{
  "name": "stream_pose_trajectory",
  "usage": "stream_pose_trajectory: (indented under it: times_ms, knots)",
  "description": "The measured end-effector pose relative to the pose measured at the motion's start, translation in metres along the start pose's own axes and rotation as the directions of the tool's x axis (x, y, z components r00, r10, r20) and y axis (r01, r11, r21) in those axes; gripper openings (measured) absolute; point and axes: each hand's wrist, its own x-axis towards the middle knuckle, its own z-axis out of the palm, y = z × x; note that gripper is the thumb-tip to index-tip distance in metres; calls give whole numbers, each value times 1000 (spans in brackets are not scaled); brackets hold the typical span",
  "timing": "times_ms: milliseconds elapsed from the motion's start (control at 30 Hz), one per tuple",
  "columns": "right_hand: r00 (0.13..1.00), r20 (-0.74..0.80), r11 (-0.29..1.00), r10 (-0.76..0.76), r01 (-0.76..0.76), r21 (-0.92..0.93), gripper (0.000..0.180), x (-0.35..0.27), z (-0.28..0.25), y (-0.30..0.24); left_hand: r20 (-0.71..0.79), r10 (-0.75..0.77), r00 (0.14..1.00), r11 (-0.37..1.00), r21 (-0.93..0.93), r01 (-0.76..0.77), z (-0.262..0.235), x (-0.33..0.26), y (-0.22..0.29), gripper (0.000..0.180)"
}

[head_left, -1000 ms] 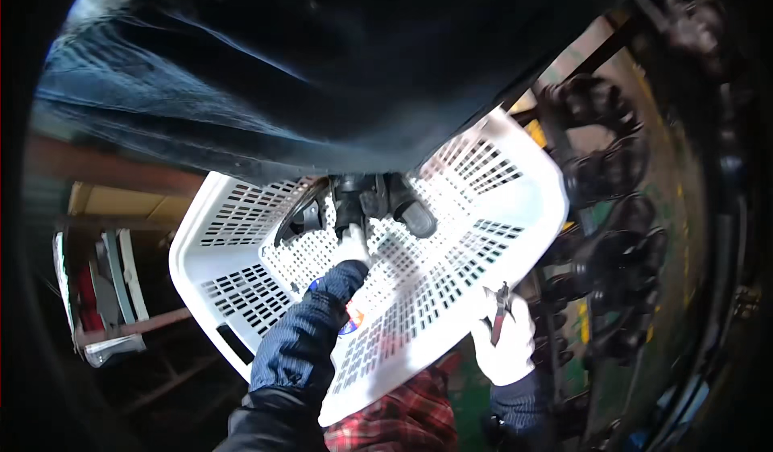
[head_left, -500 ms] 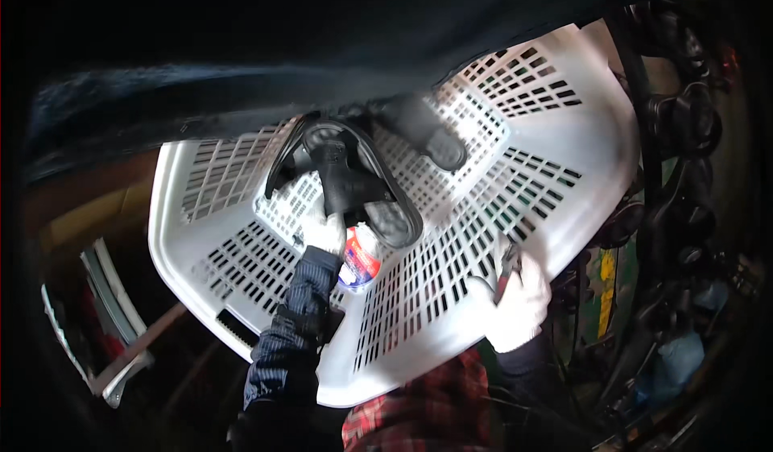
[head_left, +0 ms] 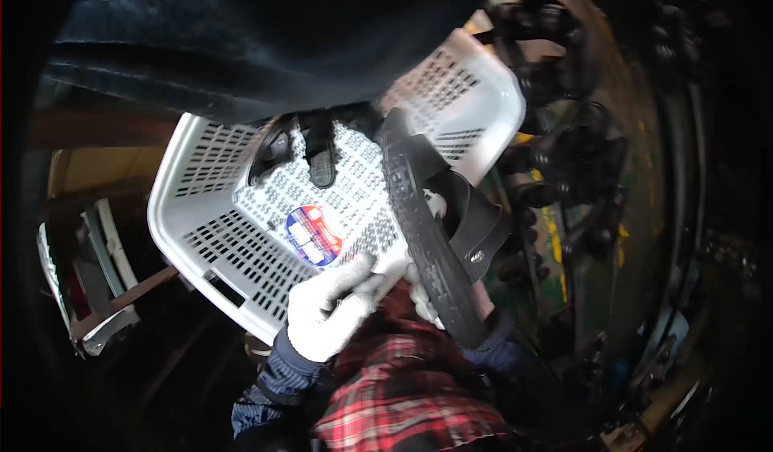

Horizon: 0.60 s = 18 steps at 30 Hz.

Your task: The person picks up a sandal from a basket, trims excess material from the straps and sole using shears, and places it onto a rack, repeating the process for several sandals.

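A black strapped sandal (head_left: 431,246) stands on edge in front of me, its sole toward the left and its straps and metal buckle toward the right. My right hand (head_left: 422,297), in a pale glove, is closed on its lower part; the sandal hides most of that hand. To the left, my white-gloved left hand (head_left: 326,311) is at the near rim of a white plastic basket (head_left: 173,202). Its fingers are half bent and apart, with nothing visible between them. Black sandals (head_left: 320,158) lie inside the basket, partly covered by dark fabric above.
A red and blue round label (head_left: 314,234) lies on the basket floor. Dark fabric (head_left: 241,57) hangs across the top. Rows of black footwear-like objects (head_left: 555,162) are on the right, blurred. Pale strips (head_left: 109,242) stand at the left.
The black sandal has come out of the basket toward me and to the right, passing from my left hand to my right. The dark-handled tool in my right hand is now out of sight.
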Motion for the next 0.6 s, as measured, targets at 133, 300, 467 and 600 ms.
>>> stream_pose_trajectory:
  times_ms: [133,300,467,600]
  knots:
    - [612,765,843,202,-506,182,58,-16,-27,5,3,27,1000,993,116,-27,35,-18,-2,41]
    - [581,810,851,-77,-385,357,54,-52,-17,33,151,65,986,987,135,-86,59,-46,-16,44]
    - [562,818,909,-121,-268,318,51,-92,-15,26,232,39,972,981,174,-81,96,-63,-10,48]
    - [579,805,899,127,-410,152,53,-122,-14,15,368,171,914,958,156,-242,115,-66,-6,72]
